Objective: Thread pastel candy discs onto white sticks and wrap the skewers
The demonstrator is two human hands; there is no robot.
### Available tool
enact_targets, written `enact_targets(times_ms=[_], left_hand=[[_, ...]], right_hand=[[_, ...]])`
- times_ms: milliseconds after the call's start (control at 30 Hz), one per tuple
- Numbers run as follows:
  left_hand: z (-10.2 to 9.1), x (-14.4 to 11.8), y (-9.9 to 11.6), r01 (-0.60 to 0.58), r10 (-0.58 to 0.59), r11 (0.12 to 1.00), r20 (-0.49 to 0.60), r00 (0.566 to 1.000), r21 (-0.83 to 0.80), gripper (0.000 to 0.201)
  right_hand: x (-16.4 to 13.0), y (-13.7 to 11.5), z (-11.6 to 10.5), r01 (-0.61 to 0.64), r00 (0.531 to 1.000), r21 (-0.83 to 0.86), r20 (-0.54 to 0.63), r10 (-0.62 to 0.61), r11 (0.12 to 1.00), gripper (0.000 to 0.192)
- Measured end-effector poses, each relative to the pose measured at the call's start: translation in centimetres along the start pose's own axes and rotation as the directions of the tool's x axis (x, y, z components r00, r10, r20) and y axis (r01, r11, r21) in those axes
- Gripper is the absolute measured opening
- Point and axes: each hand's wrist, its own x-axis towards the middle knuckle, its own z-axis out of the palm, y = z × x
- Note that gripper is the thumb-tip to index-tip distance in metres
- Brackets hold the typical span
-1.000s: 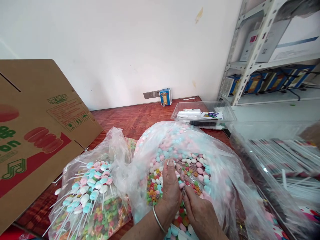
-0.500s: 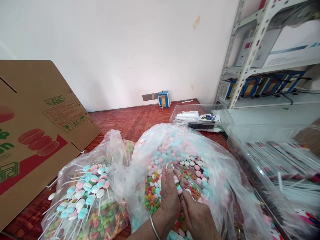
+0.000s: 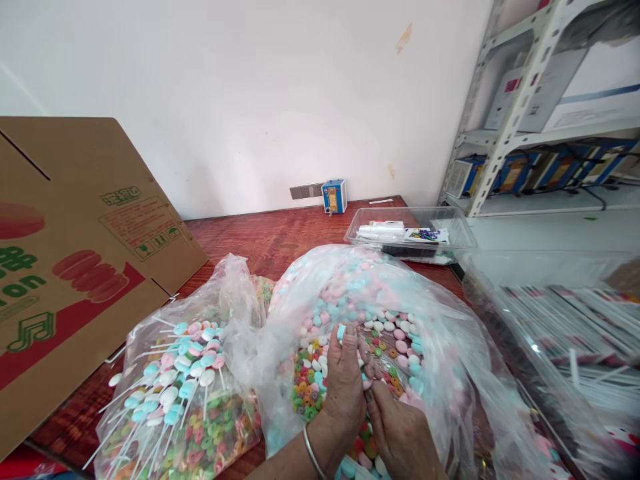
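My left hand, with a metal bangle at the wrist, is closed around candies. A small blue-and-white candy shows at its thumb tip. Against its fingers, my right hand is closed in a pinch; what it grips is hidden. Both hands are over an open clear plastic bag full of pink, blue and white candies. Fruit-coloured ring candies lie in it too. Left of my hands, pastel lollipops on white sticks rest on another bag of coloured rings.
A cardboard box stands at the left. Behind the candy bag is a clear tray with white packets, and a blue device by the wall socket. To the right are a clear bin holding sticks and a metal shelf.
My view has shifted slightly, so the scene sits further right. The candy at my left thumb has turned, and a blue-and-pink candy between my hands is now mostly covered.
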Motion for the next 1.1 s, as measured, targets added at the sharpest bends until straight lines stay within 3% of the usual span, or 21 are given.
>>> enact_targets(times_ms=[133,233,367,500,633,767,900,967,1033,1100], left_hand=[[-0.5,-0.5,-0.7,-0.009,0.011,0.997,-0.026,1.000,0.078,0.040],[-0.7,-0.6,-0.5,-0.017,0.021,0.996,-0.042,0.999,0.088,0.038],[-0.7,-0.5,0.7,-0.035,0.039,0.996,0.052,0.998,-0.081,0.038],[-1.1,0.0,1.8,0.016,0.013,0.979,0.140,0.990,-0.203,0.034],[-1.4,0.4,2.3,-0.031,0.055,0.986,0.141,0.988,-0.163,0.019],[-1.5,0.0,1.6,-0.039,0.053,0.986,0.085,0.995,-0.161,0.030],[-1.8,-1.4,1.3,-0.028,0.029,1.000,0.146,0.989,-0.012,0.032],[-2.6,-2.2,3.0,-0.099,0.085,0.991,0.144,0.986,0.095,0.031],[-4.2,-2.8,6.4,-0.241,0.219,0.940,0.115,0.969,0.240,0.031],[-6.8,-3.0,10.9,-0.391,0.395,0.804,0.090,0.914,0.448,0.031]], right_hand=[[-0.5,0.2,0.6,-0.037,0.999,0.018,0.002,0.037,0.999,0.037],[0.1,0.1,-0.3,-0.091,0.995,0.095,0.060,0.085,0.991,0.036],[1.4,-0.4,-2.2,-0.225,0.962,0.200,0.200,0.186,0.954,0.032],[2.1,-0.7,-2.9,-0.295,0.945,0.242,0.216,0.245,0.924,0.031],[2.1,-0.8,-2.9,-0.298,0.940,0.270,0.249,0.233,0.916,0.031],[1.4,-0.6,-2.7,-0.276,0.937,0.284,0.293,0.191,0.918,0.029],[0.8,-0.3,-2.4,-0.282,0.932,0.298,0.313,0.185,0.912,0.029],[0.9,-0.3,-2.5,-0.269,0.929,0.331,0.338,0.152,0.904,0.029],[1.2,-0.3,-2.7,-0.257,0.925,0.343,0.359,0.127,0.904,0.030],[1.5,-0.2,-2.9,-0.249,0.926,0.322,0.356,0.127,0.913,0.031]])
